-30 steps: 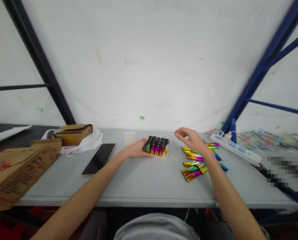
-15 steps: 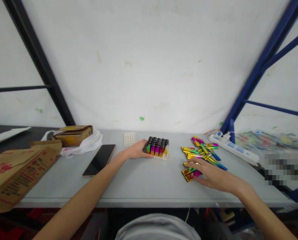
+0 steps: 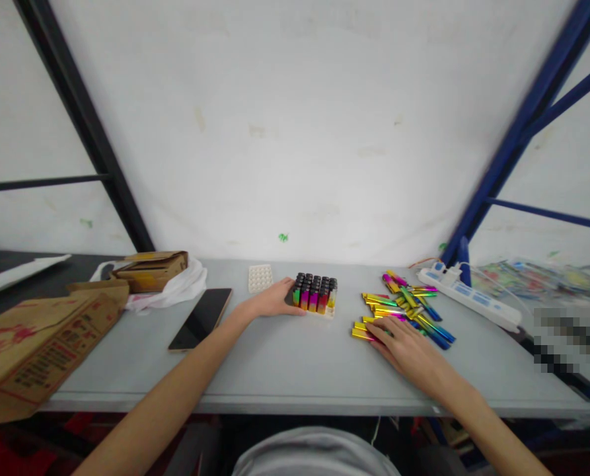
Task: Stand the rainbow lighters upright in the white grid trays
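Note:
Upright lighters (image 3: 312,294) with black tops and shiny rainbow bodies stand in rows in a small white tray (image 3: 329,313) mid-table. My left hand (image 3: 275,299) is closed round the left side of this block, its thumb along the front. To the right lies a loose pile of metallic lighters (image 3: 398,301) in gold, green, magenta and blue. At the pile's near left edge, my right hand (image 3: 394,336) is closed over several lighters (image 3: 362,328) lying flat, their gold ends showing beyond the fingertips. The palm hides the rest of them.
A second white tray (image 3: 260,278) lies behind my left hand. On the left are a phone (image 3: 201,320), an open cardboard box (image 3: 150,272) on a white plastic bag (image 3: 189,281), and a brown carton (image 3: 51,337). A white power strip (image 3: 473,299) lies at the right.
My right hand has shifted slightly left and flattened over the near lighters, which now lie more side by side. My left hand keeps its place at the block.

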The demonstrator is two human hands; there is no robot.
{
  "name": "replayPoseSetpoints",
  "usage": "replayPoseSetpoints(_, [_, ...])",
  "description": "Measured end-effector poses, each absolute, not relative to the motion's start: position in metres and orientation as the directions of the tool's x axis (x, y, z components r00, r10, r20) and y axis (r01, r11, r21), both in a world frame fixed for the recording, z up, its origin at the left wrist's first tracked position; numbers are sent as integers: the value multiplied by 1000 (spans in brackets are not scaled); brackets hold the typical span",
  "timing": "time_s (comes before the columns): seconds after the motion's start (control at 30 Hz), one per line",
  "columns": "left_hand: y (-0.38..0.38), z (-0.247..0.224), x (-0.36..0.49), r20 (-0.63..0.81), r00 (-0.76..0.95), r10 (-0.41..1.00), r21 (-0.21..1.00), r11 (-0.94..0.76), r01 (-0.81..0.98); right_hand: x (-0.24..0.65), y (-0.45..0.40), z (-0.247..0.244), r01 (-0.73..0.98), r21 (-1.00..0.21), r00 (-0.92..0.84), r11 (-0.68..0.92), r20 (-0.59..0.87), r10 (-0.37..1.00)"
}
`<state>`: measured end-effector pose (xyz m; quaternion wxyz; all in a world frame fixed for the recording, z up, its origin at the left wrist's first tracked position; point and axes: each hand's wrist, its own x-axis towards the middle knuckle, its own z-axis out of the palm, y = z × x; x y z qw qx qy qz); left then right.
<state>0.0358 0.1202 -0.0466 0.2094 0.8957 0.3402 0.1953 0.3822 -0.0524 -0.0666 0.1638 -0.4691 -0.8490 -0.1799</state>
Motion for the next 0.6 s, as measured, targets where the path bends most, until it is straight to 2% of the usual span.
replayPoseSetpoints(0.17, [120, -47, 37, 207, 704, 679, 495, -693, 524, 385, -47, -80, 871, 205, -483, 447, 527, 699])
replayPoseSetpoints(0.27, [120, -47, 37, 208, 704, 678, 496, -694, 521, 387, -44, -80, 879, 141, -453, 455, 544, 706])
replayPoseSetpoints(0.37, [120, -46, 37, 204, 702, 682, 510, -686, 519, 386, -40, -72, 889, -6, -372, 458, 573, 730])
replayPoseSetpoints(0.47, [119, -46, 37, 209, 697, 686, 517, -682, 517, 383, -31, -56, 848, -246, -262, 469, 575, 775])
replayPoseSetpoints(0.6, [119, -47, 36, 226, 696, 681, 514, -690, 509, 376, -5, -29, 710, -553, -81, 436, 550, 831])
